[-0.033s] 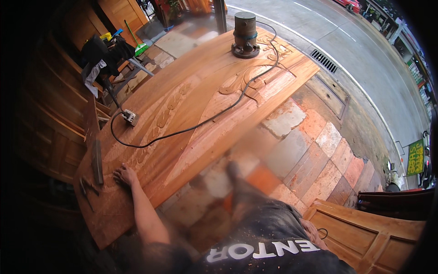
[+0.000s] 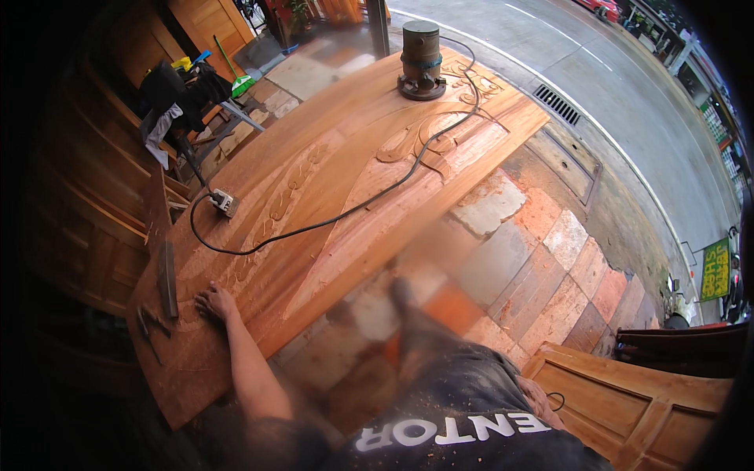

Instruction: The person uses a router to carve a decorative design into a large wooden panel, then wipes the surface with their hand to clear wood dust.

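My left hand (image 2: 214,301) lies on the near end of a large carved wooden panel (image 2: 345,184), fingers spread and holding nothing. Beside it on the panel are a long dark flat bar (image 2: 167,279) and some small dark slender tools (image 2: 149,334), whose kind I cannot make out. A router (image 2: 422,63) stands upright at the panel's far end. Its black cord (image 2: 345,217) curves across the carving to a pale socket block (image 2: 225,202). At the right edge of my dark shirt a patch of skin (image 2: 538,399) shows, apparently my right arm or hand; its fingers are hidden.
Stone tiles (image 2: 495,259) cover the floor right of the panel. Another panelled wooden door (image 2: 628,396) lies at the lower right. A cloth-draped chair (image 2: 177,94) stands at the left, near a green broom (image 2: 242,83). Beyond a drain grate (image 2: 557,104) runs a road (image 2: 628,102).
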`<state>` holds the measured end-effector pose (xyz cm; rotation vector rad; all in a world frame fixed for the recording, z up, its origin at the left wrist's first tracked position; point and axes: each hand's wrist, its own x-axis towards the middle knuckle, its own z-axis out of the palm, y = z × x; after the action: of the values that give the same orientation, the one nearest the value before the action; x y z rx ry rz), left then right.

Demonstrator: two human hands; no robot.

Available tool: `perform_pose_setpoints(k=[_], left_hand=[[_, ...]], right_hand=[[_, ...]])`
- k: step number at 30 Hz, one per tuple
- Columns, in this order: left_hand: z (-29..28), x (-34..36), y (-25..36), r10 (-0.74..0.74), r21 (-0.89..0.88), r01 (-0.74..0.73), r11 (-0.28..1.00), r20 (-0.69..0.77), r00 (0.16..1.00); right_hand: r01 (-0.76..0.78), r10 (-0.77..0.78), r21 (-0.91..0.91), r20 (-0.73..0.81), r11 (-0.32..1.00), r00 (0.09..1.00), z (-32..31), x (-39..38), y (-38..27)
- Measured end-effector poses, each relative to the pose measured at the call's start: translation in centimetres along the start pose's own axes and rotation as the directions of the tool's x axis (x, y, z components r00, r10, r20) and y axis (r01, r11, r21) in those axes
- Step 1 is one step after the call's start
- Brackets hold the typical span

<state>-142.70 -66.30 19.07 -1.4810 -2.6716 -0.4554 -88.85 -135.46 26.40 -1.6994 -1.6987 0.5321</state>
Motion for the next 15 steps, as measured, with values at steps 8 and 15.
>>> perform_pose_setpoints(k=[8,15], left_hand=[[0.5,-0.7,1.0,-0.008,0.07,0.007,0.998,0.007,1.0],[-0.4,0.3,-0.3,0.009,-0.034,-0.012,0.999,-0.075,0.997]], right_hand=[[0.046,-0.045,-0.035,0.027,0.998,0.999,-1.1,0.3,0.0],[0.045,-0.045,-0.016,0.018,0.999,0.999,-0.8,-0.1,0.0]])
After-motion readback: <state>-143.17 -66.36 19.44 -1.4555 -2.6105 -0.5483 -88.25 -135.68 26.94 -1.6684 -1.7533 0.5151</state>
